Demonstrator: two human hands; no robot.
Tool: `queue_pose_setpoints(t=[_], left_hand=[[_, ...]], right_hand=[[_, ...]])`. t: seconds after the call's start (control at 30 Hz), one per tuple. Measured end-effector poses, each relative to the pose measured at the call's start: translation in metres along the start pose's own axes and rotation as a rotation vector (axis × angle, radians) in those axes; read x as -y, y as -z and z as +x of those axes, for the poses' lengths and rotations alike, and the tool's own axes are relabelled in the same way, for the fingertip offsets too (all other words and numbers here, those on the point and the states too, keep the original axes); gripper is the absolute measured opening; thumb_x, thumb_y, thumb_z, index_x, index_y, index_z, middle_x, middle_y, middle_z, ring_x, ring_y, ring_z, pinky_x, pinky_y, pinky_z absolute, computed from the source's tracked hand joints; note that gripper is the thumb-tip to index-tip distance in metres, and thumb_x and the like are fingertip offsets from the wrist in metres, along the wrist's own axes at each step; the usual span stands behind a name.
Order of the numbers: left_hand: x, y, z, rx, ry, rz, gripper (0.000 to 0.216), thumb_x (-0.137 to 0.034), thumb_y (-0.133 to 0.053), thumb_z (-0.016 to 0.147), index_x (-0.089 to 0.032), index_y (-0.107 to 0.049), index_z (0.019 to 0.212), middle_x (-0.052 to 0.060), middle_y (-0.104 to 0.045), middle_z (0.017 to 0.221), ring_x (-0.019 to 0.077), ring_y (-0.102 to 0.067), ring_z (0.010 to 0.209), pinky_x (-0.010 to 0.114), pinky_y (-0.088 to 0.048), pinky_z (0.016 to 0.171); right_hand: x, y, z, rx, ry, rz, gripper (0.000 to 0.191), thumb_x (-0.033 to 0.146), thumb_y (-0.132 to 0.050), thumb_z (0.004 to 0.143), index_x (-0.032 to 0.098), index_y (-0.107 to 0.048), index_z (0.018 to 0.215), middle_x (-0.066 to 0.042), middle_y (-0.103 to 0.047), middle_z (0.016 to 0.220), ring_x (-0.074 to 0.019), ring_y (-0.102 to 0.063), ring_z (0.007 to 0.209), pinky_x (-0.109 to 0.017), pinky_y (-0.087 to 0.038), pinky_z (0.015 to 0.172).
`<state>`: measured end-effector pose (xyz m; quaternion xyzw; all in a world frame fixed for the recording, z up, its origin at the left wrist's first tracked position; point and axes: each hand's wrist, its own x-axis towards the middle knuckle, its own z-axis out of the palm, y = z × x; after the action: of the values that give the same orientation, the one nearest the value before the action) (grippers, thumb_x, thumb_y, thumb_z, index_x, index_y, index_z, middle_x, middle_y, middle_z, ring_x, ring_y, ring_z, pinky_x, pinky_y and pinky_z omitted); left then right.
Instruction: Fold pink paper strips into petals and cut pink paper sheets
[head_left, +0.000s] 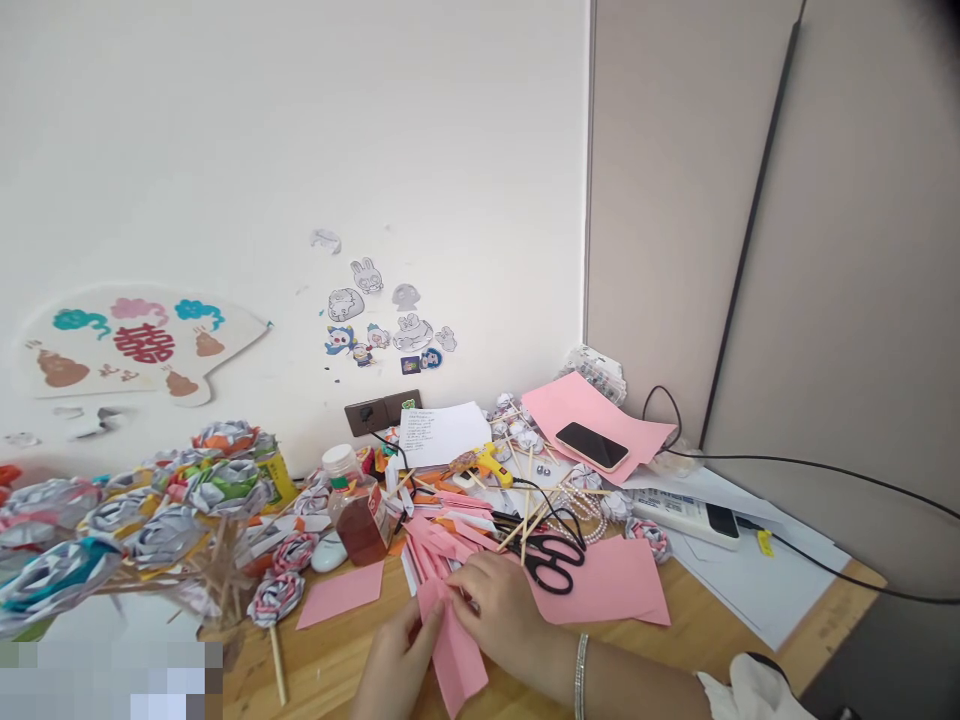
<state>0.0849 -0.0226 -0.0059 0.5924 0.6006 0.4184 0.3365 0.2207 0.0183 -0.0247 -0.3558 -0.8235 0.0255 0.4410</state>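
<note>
A folded strip of pink paper (459, 662) is held near the table's front edge, with a crease along its length. My left hand (403, 645) grips its left side, thumb on top. From the right, my right hand (501, 605) pinches the upper end, a bracelet on its wrist. Just beyond the hands lies a heap of pink paper strips (435, 548). Black-handled scissors (551, 570) lie right of my right hand, partly over a pink sheet (619, 590). A smaller pink piece (341, 595) rests flat to the left.
Paper flowers on sticks (165, 510) crowd the left side. A capped bottle of reddish liquid (360, 510) stands behind the hands. Farther back are a yellow glue gun (491, 463), a phone (592, 445) on pink paper and a power strip (686, 517) with cables.
</note>
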Motion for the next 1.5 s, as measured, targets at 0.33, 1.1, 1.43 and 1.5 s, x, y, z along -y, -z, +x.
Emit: queue_pose_setpoints(t=[0.33,1.1,1.43,1.5], left_hand=[[0.006,0.006,0.008,-0.025,0.08,-0.166,0.045,-0.055,-0.052,0.062,-0.016,-0.062,0.082,0.003,-0.066,0.073,0.0231,-0.059,0.079,0.032,-0.047,0.068],[-0.001,0.007,0.003,-0.11,-0.057,0.054,0.03,-0.048,-0.052,0.068,-0.019,-0.054,0.062,-0.003,-0.057,0.056,0.0148,-0.052,0.055,0.022,-0.038,0.052],[-0.001,0.007,0.003,-0.202,-0.14,0.053,0.028,-0.045,-0.054,0.068,-0.019,-0.056,0.06,-0.001,-0.057,0.059,0.0164,-0.053,0.06,0.024,-0.04,0.054],[-0.003,0.008,0.002,-0.222,-0.151,0.054,0.028,-0.046,-0.053,0.068,-0.019,-0.056,0.059,-0.001,-0.058,0.06,0.0163,-0.053,0.06,0.024,-0.04,0.054]], right_hand=[[0.0,0.007,0.002,0.057,0.296,-0.177,0.018,0.014,-0.039,0.082,0.017,-0.056,0.081,-0.002,-0.054,0.063,-0.0147,-0.044,0.059,-0.027,-0.029,0.052],[0.002,0.006,0.01,0.321,-0.575,0.943,0.02,0.032,-0.055,0.072,0.015,-0.061,0.065,0.0,-0.053,0.059,-0.0106,-0.048,0.056,-0.021,-0.035,0.053],[0.001,0.004,0.011,0.494,-0.726,1.254,0.035,0.046,-0.061,0.065,0.012,-0.061,0.075,0.002,-0.054,0.056,-0.0092,-0.052,0.05,-0.021,-0.038,0.051],[0.0,0.005,0.011,0.509,-0.712,1.298,0.036,0.046,-0.062,0.065,0.011,-0.062,0.078,0.001,-0.055,0.058,-0.0088,-0.052,0.051,-0.021,-0.038,0.052]])
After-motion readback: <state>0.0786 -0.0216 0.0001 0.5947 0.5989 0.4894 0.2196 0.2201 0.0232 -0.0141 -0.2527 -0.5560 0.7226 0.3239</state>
